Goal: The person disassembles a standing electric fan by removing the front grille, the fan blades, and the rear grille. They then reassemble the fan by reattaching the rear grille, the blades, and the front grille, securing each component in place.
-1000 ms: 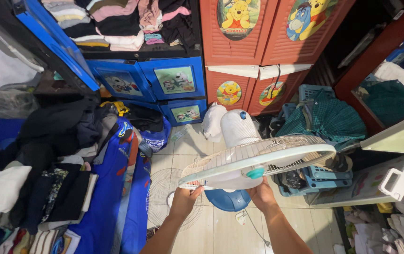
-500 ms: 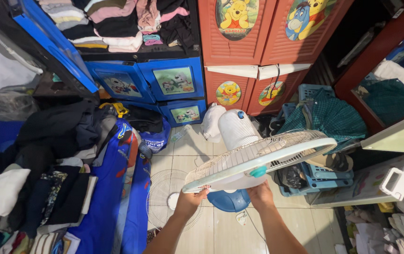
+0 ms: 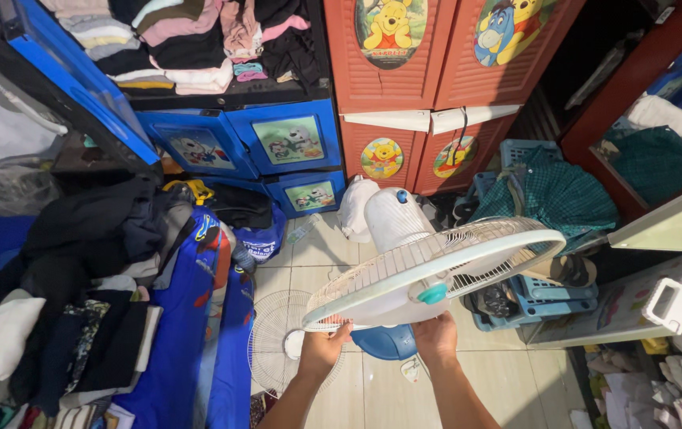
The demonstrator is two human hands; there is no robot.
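Blue cabinet (image 3: 277, 143) at eleven o'clock, red cupboard (image 3: 428, 87) at twelve, heaped clothes (image 3: 79, 270) at nine, blue crate (image 3: 547, 298) at three, possibly plastic.

Your view is evenly, brightly lit from overhead; shadows soft, focus sharp throughout, with strong wide-angle bending at the edges.

Tiled floor (image 3: 372, 389) bears fan grille (image 3: 277, 349).
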